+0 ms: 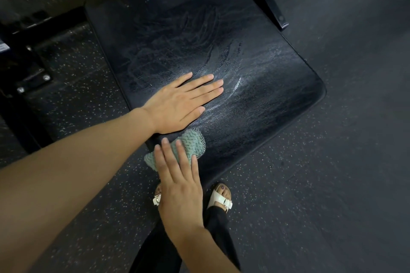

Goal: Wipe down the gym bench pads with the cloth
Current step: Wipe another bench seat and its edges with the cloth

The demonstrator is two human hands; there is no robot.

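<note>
A black bench pad (255, 77) fills the middle of the view, its surface streaked with wet swirl marks. My left hand (177, 104) lies flat on the pad's near left part, fingers spread and pointing right, holding nothing. Just below it, at the pad's near edge, a bunched pale green waffle-weave cloth (190, 143) rests on the pad. My right hand (177, 175) presses down on the cloth with its fingers laid over it; part of the cloth is hidden under the fingers.
Black metal frame parts (33, 77) with bolts stand to the left, and a frame leg (266, 0) runs along the pad's upper right. Speckled dark rubber floor (310, 195) surrounds the bench. My feet in white sandals (221, 199) are under the pad's near corner.
</note>
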